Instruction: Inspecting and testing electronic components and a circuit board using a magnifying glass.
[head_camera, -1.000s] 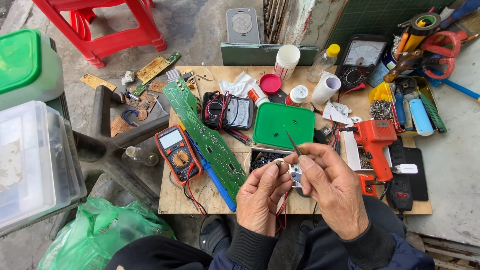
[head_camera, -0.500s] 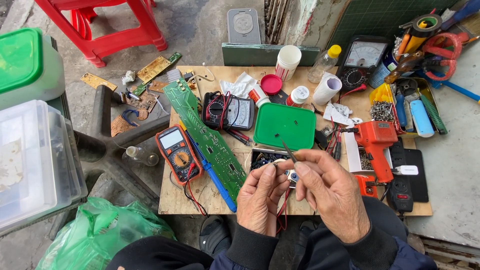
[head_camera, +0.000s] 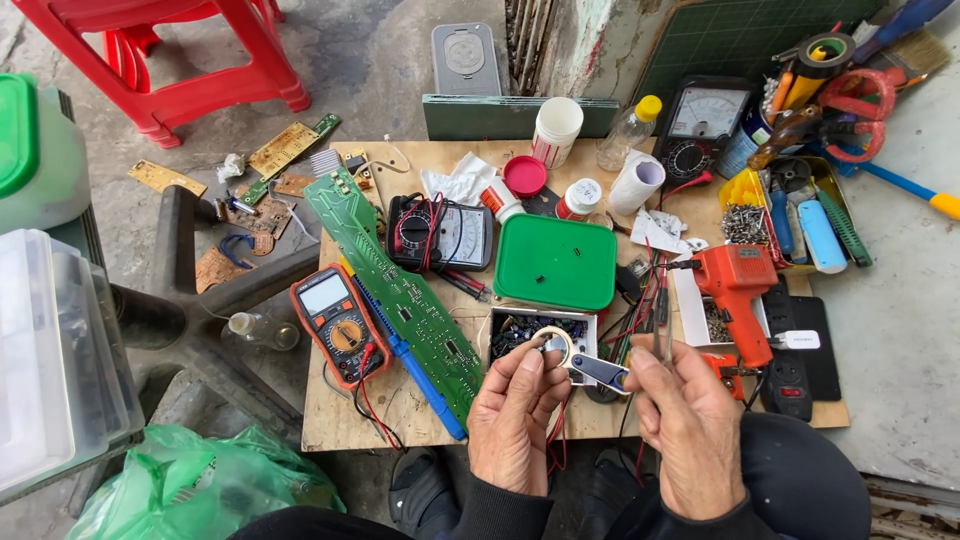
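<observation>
At the lower centre of the frame, the left hand (head_camera: 515, 425) pinched a small pale ring (head_camera: 552, 344) between thumb and fingertips, holding it up over the front edge of the wooden board (head_camera: 400, 405). Just right of it, the right hand (head_camera: 688, 430) was closed on thin tweezers (head_camera: 662, 325), tips pointing up; whether they held anything could not be told. Between the hands lay a blue-handled tool (head_camera: 598, 372), and behind the ring sat a tray of small parts (head_camera: 520, 330). Further up lay a green lid (head_camera: 556, 262), to its left a long green circuit board (head_camera: 400, 295) and an orange multimeter (head_camera: 338, 322), to its right an orange soldering gun (head_camera: 738, 290). The work looked unfinished: the ring was in hand and not fitted to anything, the circuit board lay untouched, parts loose in the tray.
</observation>
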